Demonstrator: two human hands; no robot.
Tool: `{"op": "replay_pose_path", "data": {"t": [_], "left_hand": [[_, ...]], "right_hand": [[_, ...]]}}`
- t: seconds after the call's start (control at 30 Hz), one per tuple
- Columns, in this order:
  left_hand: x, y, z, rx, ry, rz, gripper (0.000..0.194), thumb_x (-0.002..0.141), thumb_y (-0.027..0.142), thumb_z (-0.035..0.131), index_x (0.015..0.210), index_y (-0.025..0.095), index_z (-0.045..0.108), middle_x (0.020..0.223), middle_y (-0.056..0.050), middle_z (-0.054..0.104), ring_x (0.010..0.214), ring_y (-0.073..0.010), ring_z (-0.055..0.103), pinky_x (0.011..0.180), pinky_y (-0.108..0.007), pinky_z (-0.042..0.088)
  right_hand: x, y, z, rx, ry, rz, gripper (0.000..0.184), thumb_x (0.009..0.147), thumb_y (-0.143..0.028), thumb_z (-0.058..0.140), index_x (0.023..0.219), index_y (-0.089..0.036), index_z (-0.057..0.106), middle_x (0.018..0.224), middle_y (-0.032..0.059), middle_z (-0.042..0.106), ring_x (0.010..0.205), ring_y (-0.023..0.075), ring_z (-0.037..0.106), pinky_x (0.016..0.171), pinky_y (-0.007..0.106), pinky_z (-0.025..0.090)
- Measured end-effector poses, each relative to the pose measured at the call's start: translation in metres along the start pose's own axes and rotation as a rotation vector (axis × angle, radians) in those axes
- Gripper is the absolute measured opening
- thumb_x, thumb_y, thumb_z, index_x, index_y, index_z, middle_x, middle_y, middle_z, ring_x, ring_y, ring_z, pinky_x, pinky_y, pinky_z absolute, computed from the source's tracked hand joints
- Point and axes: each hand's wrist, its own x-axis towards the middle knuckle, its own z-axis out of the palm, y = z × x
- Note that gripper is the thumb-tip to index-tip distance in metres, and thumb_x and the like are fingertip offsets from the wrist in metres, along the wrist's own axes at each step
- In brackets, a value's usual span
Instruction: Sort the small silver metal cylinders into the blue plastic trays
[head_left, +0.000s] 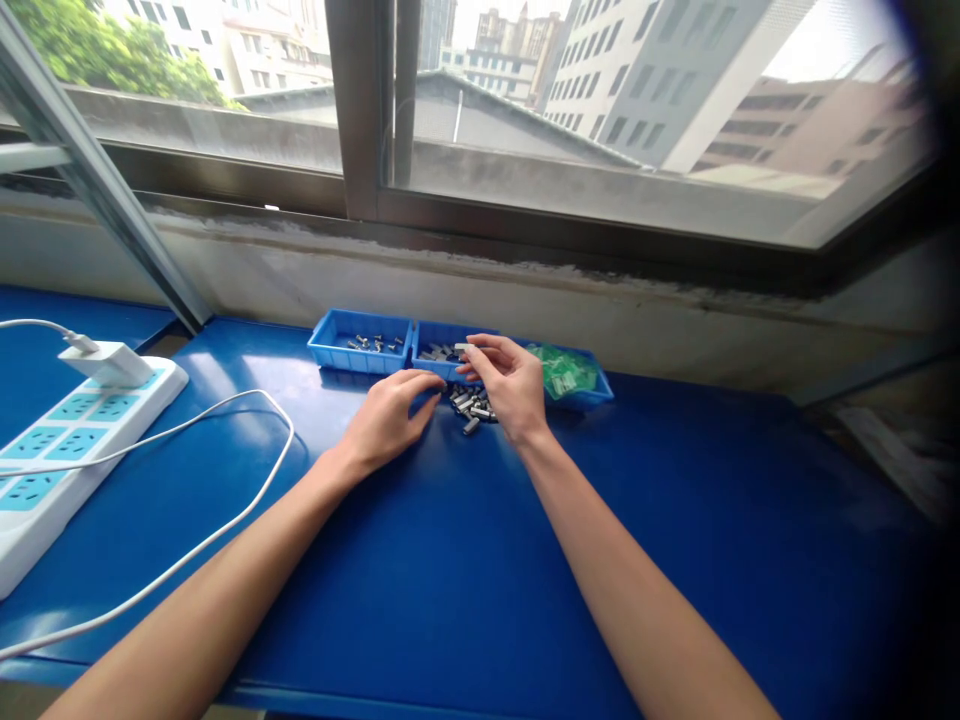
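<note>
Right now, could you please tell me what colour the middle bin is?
The middle bin is blue, shown in the head view.

Counting 3 blue bins [358,357], 1 L hand [384,418], 1 R hand [519,388], 1 pwr strip [79,440], 1 wht adapter [112,364]; can't tally heaped metal pcs [471,408] or binned screws [364,342].

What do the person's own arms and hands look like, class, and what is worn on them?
The left hand and right hand wear no gloves. The left forearm and right forearm look slender, narrowing toward the wrists, with no sleeves in view. No watch or bracelet shows; fine details on the fingers are too small to tell.
</note>
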Motion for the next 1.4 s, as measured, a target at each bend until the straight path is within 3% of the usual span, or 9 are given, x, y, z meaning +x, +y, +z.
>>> {"op": "replay_pose_path", "data": {"t": [0.2,0.4,0.5,0.67,0.9,1.1,1.4], "left_hand": [[-0.001,-0.005,0.001,0.227,-0.182,0.178,0.036,0.097,0.018,0.046,0.129,0.017,0.061,0.132,-0.011,0.064,0.124,-0.0245,0.057,0.107,-0.041,0.047],[0.001,0.000,0.001,0.295,-0.341,0.211,0.039,0.101,0.022,0.038,0.135,0.018,0.056,0.134,-0.012,0.062,0.129,-0.0266,0.050,0.106,-0.043,0.044],[-0.001,0.002,0.004,0.357,-0.336,0.172,0.040,0.100,0.022,0.040,0.138,0.020,0.053,0.138,-0.013,0.058,0.129,-0.0283,0.048,0.102,-0.045,0.045],[-0.002,0.006,0.010,0.437,-0.322,0.116,0.042,0.098,0.022,0.042,0.138,0.018,0.052,0.138,-0.014,0.054,0.126,-0.0295,0.048,0.099,-0.044,0.045],[0.000,0.008,0.005,0.447,-0.317,0.139,0.031,0.098,0.020,0.042,0.111,0.015,0.069,0.115,-0.014,0.059,0.111,-0.0269,0.051,0.098,-0.040,0.048],[-0.002,0.002,-0.003,0.342,-0.333,0.162,0.032,0.097,0.014,0.042,0.104,0.020,0.072,0.109,-0.009,0.062,0.101,-0.0224,0.054,0.090,-0.035,0.051],[-0.002,-0.013,-0.004,0.157,-0.285,0.065,0.030,0.095,0.021,0.051,0.120,0.022,0.069,0.108,-0.009,0.069,0.097,-0.0218,0.065,0.089,-0.034,0.050]], "right_hand": [[0.013,0.000,0.004,-0.165,-0.001,0.075,0.035,0.079,-0.030,0.068,0.111,-0.017,0.067,0.083,0.0054,0.073,0.059,0.0168,0.070,0.044,0.022,0.051],[-0.003,-0.002,-0.004,-0.122,-0.076,0.073,0.029,0.083,-0.034,0.064,0.107,-0.018,0.068,0.085,0.0058,0.073,0.060,0.0146,0.067,0.052,0.025,0.054],[-0.017,-0.002,-0.010,-0.093,-0.106,0.091,0.027,0.084,-0.035,0.064,0.104,-0.018,0.068,0.082,0.0044,0.073,0.059,0.0134,0.065,0.056,0.025,0.054],[-0.033,-0.001,-0.018,-0.079,-0.036,0.117,0.024,0.083,-0.035,0.065,0.099,-0.018,0.069,0.076,0.0030,0.071,0.058,0.0124,0.063,0.058,0.025,0.052],[-0.034,0.003,-0.018,-0.023,-0.026,0.133,0.022,0.082,-0.033,0.065,0.097,-0.017,0.069,0.073,0.0023,0.070,0.055,0.0120,0.062,0.055,0.025,0.051],[-0.036,0.004,-0.019,-0.013,-0.053,0.141,0.022,0.083,-0.034,0.065,0.097,-0.018,0.068,0.074,0.0023,0.070,0.056,0.0126,0.062,0.056,0.026,0.052],[-0.040,0.003,-0.015,-0.012,-0.123,0.142,0.024,0.084,-0.037,0.065,0.096,-0.018,0.069,0.076,0.0034,0.071,0.057,0.0132,0.062,0.058,0.027,0.053]]}}
